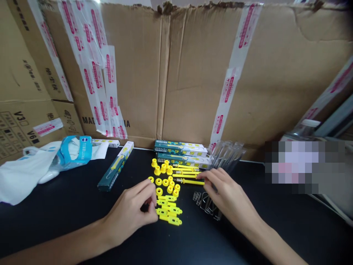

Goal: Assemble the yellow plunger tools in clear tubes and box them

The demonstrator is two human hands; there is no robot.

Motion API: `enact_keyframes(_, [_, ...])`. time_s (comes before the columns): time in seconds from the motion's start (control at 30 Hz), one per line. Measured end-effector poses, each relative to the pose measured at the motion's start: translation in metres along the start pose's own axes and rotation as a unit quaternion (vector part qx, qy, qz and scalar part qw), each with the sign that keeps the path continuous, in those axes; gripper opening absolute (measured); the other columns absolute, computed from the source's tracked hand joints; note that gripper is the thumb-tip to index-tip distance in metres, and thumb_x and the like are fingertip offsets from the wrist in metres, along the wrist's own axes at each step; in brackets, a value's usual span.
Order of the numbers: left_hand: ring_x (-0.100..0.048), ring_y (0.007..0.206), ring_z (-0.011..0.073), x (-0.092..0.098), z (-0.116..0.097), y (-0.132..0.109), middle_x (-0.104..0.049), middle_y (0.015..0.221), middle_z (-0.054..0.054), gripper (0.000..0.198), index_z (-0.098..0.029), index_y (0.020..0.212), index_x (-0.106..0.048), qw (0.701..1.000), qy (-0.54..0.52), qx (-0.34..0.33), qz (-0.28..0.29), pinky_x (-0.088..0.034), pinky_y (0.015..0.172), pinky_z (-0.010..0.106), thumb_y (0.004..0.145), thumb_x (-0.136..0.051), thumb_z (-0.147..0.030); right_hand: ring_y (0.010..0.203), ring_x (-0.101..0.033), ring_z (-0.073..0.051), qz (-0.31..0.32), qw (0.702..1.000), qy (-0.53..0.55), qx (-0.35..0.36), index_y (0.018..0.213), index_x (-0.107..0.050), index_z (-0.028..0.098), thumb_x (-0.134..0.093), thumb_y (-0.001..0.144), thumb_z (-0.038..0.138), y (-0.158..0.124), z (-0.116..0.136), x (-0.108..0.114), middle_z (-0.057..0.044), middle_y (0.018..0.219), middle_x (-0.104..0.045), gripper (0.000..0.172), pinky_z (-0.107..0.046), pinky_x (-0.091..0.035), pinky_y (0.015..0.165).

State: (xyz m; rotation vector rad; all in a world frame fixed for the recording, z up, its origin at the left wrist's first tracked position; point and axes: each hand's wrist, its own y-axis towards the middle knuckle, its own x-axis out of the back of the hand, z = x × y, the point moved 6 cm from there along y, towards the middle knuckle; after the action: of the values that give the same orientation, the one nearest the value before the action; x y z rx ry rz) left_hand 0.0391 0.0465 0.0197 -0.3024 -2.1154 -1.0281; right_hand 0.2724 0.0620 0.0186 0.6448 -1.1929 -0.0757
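Left grip (135, 204) curled, right grip (227, 193) palm-down, fingers (206, 176) bent, both forearms (82, 235) angled inward

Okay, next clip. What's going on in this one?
A person has both bare hands over small yellow parts on a black surface. The left hand is at the left ends of the flat yellow pieces; whether it grips one is hidden. The right hand reaches to the right ends of the yellow rods, with bent metal pieces below it. Yellow collars lie between, and slim printed boxes lie behind, near a cardboard wall.
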Motion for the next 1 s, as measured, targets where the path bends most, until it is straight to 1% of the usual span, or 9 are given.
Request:
enact_keyframes(0.1, [-0.045,0.056,0.0084,0.001,0.004,0.0,-0.044,0.07,-0.005,0.019,-0.02,0.072,-0.045,1.0,-0.011,0.027,-0.004,-0.034,0.052,0.02,0.074,-0.038,-0.002,0.087,-0.061,-0.026,0.018,0.996,-0.058,0.071,0.101,-0.066,0.02,-0.043,0.093,0.012,0.0,0.006,-0.006,-0.008,0.093,-0.069,0.025,-0.038,-0.057,0.069])
enact_keyframes(0.23, [-0.043,0.056,0.0086,0.002,0.006,0.001,-0.042,0.07,-0.005,0.018,-0.02,0.07,-0.044,0.999,-0.012,0.044,-0.007,-0.033,0.052,0.021,0.073,-0.038,-0.003,0.084,-0.061,-0.027,0.01,0.994,-0.061,0.087,0.105,-0.068,0.018,-0.046,0.095,0.017,0.002,0.007,-0.009,-0.009,0.09,-0.07,0.024,-0.042,-0.057,0.073])
enact_keyframes(0.33, [-0.042,0.056,0.0088,0.001,0.01,0.001,-0.041,0.07,-0.005,0.017,-0.02,0.07,-0.046,0.998,-0.02,0.06,-0.005,-0.031,0.051,0.021,0.073,-0.04,-0.004,0.084,-0.061,-0.026,-0.01,0.996,-0.05,0.075,0.102,-0.066,0.019,-0.046,0.096,0.019,0.003,0.006,-0.007,-0.009,0.091,-0.07,0.021,-0.04,-0.055,0.071])
enact_keyframes(0.47, [-0.041,0.056,0.0091,0.002,0.017,0.001,-0.041,0.068,-0.005,0.017,-0.019,0.071,-0.05,0.994,-0.052,0.093,-0.011,-0.032,0.05,0.02,0.077,-0.042,-0.006,0.073,-0.061,-0.022,-0.051,0.998,-0.024,0.034,0.08,-0.057,0.022,-0.048,0.088,0.017,0.002,0.004,0.0,-0.005,0.079,-0.065,0.013,-0.033,-0.051,0.064])
enact_keyframes(0.6, [-0.043,0.055,0.0093,0.002,0.022,0.002,-0.045,0.067,-0.005,0.014,-0.019,0.073,-0.052,0.986,-0.099,0.136,-0.016,-0.033,0.049,0.02,0.078,-0.044,-0.009,0.056,-0.053,-0.015,-0.091,0.996,0.022,-0.005,0.072,-0.044,0.024,-0.05,0.078,0.015,0.0,0.005,0.008,0.002,0.067,-0.054,0.013,-0.025,-0.044,0.053])
enact_keyframes(0.7, [-0.043,0.054,0.0091,0.001,0.022,0.002,-0.046,0.066,-0.006,0.012,-0.019,0.075,-0.053,0.98,-0.13,0.149,-0.01,-0.033,0.047,0.019,0.082,-0.046,-0.012,0.051,-0.046,-0.012,-0.11,0.988,0.098,-0.037,0.071,-0.04,0.025,-0.051,0.079,0.016,-0.003,0.008,0.014,0.004,0.063,-0.048,0.016,-0.023,-0.039,0.048])
enact_keyframes(0.83, [-0.047,0.056,0.0095,-0.001,0.019,0.001,-0.05,0.07,-0.005,0.012,-0.019,0.081,-0.057,0.98,-0.142,0.137,-0.001,-0.035,0.048,0.019,0.087,-0.047,-0.015,0.053,-0.039,-0.012,-0.117,0.936,0.319,-0.089,0.072,-0.045,0.024,-0.052,0.089,0.027,-0.008,0.016,0.015,0.004,0.066,-0.043,0.018,-0.023,-0.035,0.045])
enact_keyframes(0.93, [-0.05,0.061,0.0109,-0.003,0.019,0.0,-0.055,0.076,-0.002,0.014,-0.02,0.093,-0.062,0.978,-0.155,0.138,0.008,-0.039,0.05,0.02,0.093,-0.048,-0.022,0.05,-0.032,-0.012,-0.069,0.887,0.439,-0.128,0.083,-0.054,0.023,-0.052,0.094,0.041,-0.01,0.023,0.003,0.005,0.063,-0.039,0.021,-0.024,-0.028,0.043])
enact_keyframes(1.0, [-0.052,0.063,0.0117,-0.004,0.02,0.0,-0.056,0.077,-0.002,0.016,-0.021,0.101,-0.063,0.975,-0.164,0.15,0.012,-0.04,0.051,0.02,0.095,-0.05,-0.028,0.049,-0.03,-0.012,-0.024,0.869,0.473,-0.142,0.091,-0.059,0.022,-0.053,0.094,0.047,-0.011,0.028,-0.007,0.006,0.062,-0.037,0.025,-0.024,-0.025,0.043])
